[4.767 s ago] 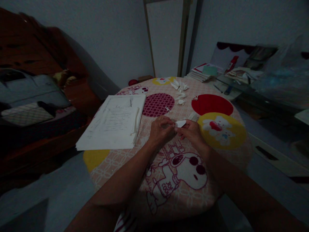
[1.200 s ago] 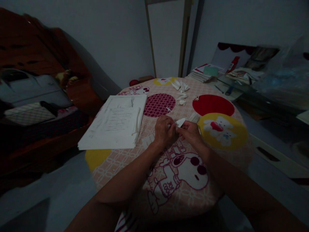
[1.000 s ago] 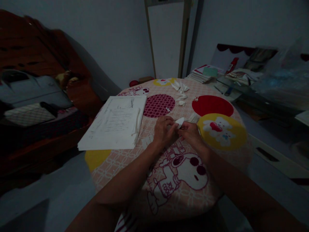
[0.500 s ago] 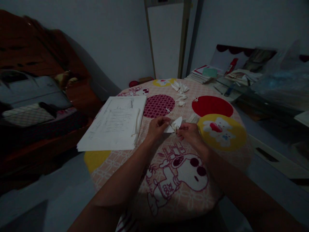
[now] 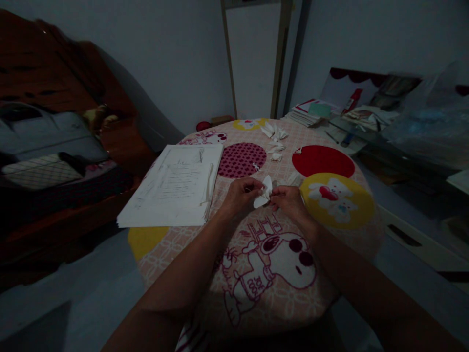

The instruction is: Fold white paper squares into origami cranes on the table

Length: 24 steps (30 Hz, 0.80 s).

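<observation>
Forearms (image 5: 176, 274) angle inward above the patterned tabletop (image 5: 286, 313); left hand (image 5: 239, 196) and right hand (image 5: 291, 201) nearly meet, both pinching one folded white paper piece (image 5: 266, 191).

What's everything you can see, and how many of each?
Round cloth-covered table: one, pink with coloured circles, centre
Small folded paper piece: one, white, held over the table
Creased paper bits: several, white, table's far side
Thick paper stack: one, white with dark marks, table's left
Soft handbag: one, grey, far left
Wooden seat: one, reddish-brown, far left
Crinkly plastic bag: one, see-through, right
Bottle-shaped object: one, red, back right
Tall flat panel: one, white, back
Other clutter: too dim to count
Left hand: one, bare, paper piece's left
Right hand: one, bare, paper piece's right
</observation>
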Available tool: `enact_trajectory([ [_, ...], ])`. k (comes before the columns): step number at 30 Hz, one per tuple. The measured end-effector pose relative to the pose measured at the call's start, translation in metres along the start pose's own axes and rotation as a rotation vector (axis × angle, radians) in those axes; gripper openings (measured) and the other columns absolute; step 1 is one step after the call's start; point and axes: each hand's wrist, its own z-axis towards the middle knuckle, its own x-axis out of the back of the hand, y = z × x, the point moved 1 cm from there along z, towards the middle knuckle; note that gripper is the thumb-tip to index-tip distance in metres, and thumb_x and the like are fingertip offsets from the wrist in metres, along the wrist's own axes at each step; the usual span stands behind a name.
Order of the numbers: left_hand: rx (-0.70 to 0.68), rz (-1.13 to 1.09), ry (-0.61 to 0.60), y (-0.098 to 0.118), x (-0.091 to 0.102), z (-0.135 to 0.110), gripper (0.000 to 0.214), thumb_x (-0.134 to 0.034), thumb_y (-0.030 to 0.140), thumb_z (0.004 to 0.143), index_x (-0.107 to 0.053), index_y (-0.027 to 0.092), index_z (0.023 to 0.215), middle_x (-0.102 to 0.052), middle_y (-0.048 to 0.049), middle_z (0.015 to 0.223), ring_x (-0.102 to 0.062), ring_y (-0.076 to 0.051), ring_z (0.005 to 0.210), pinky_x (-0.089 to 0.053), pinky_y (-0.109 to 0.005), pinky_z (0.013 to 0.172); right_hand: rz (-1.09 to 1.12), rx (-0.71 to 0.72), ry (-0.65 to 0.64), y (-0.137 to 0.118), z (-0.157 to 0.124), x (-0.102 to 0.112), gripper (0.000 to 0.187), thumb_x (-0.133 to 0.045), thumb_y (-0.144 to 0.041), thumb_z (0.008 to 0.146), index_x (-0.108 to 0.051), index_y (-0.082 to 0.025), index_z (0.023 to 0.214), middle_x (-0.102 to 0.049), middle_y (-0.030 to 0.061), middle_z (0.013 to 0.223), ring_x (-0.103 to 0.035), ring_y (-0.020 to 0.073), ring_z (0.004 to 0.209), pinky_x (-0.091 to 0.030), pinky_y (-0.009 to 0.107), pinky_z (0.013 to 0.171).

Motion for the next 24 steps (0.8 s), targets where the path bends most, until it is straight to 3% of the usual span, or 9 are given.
enact_trajectory([
  [4, 0.027, -0.008, 0.003, 0.001, 0.000, 0.001, 0.002, -0.072, 0.014, 0.067, -0.072, 0.014, 0.070, -0.069, -0.0031, 0.070, -0.059, -0.013, 0.062, -0.046, -0.026, 0.059, -0.049, 0.007, 0.001, -0.001, -0.001, -0.001, 0.006, -0.061, -0.014, 0.066, -0.066, -0.015, 0.067, -0.064, 0.0005, 0.056, -0.055, 0.0105, 0.042, -0.044, 0.022, 0.042],
  [11, 0.091, -0.119, -0.018, -0.006, 0.009, 0.003, 0.010, -0.075, 0.021, 0.065, -0.069, 0.013, 0.068, -0.066, -0.0015, 0.062, -0.056, -0.011, 0.056, -0.045, -0.025, 0.056, -0.045, 0.017, 0.000, 0.001, 0.000, -0.003, 0.008, -0.058, -0.013, 0.065, -0.065, -0.016, 0.065, -0.063, -0.0006, 0.057, -0.055, 0.0105, 0.044, -0.044, 0.022, 0.042],
  [24, 0.192, -0.149, -0.074, -0.010, 0.026, 0.004, 0.011, -0.076, 0.020, 0.065, -0.068, 0.013, 0.068, -0.069, -0.0040, 0.063, -0.061, -0.013, 0.057, -0.049, -0.027, 0.059, -0.012, 0.044, -0.004, 0.006, 0.000, -0.002, 0.007, -0.057, -0.017, 0.064, -0.064, -0.017, 0.066, -0.063, -0.0011, 0.055, -0.058, 0.0119, 0.047, -0.046, 0.021, 0.042],
])
